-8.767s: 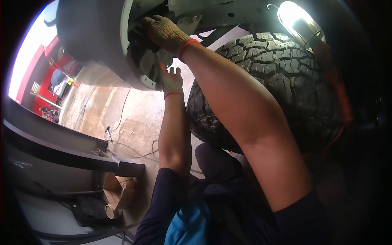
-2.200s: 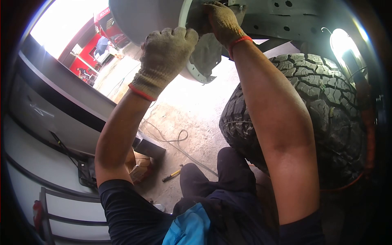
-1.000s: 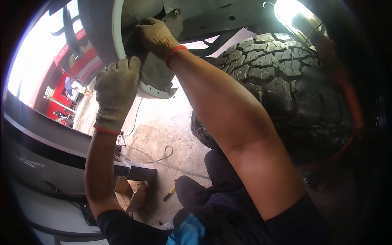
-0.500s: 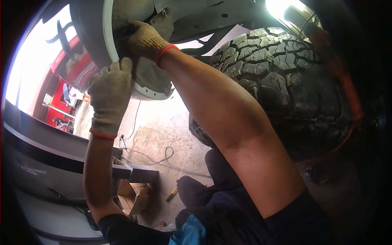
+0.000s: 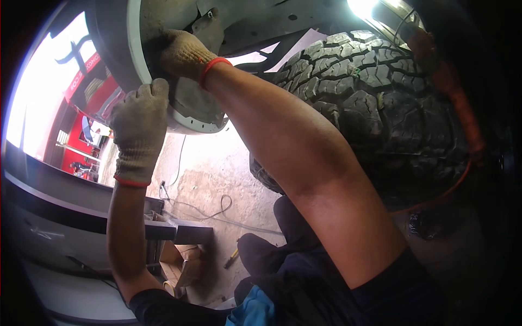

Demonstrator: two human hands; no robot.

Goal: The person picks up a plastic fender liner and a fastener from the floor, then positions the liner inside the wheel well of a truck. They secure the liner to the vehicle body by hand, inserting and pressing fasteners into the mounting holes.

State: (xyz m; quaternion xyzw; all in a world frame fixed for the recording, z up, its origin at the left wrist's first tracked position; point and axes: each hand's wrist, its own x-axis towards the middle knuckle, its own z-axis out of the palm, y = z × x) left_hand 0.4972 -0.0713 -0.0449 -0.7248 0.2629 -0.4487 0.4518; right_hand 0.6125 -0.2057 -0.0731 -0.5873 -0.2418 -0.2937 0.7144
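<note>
My left hand [image 5: 140,130], in a knitted work glove with a red cuff, is raised to the pale edge of a wheel arch [image 5: 134,43]. Its fingers are curled at that edge. Just above and to the right, my right hand [image 5: 186,53], gloved the same way, reaches inside the arch behind the edge. Its fingers are lost in dark shadow, and what they touch is hidden. Below the hands shows the arch's lower end [image 5: 197,124], with small holes along its rim. A metal bracket [image 5: 209,27] sits above my right hand.
A chunky-treaded tyre [image 5: 375,103] stands close on the right. A bright lamp [image 5: 363,8] shines above it, beside an orange cable [image 5: 462,117]. On the floor lie a dark cord [image 5: 223,209], a yellow-and-black tool [image 5: 232,258] and a cardboard box [image 5: 179,264].
The view has shifted slightly, so both hands and the arch appear a little further left. My hands keep nearly the same places at the arch.
</note>
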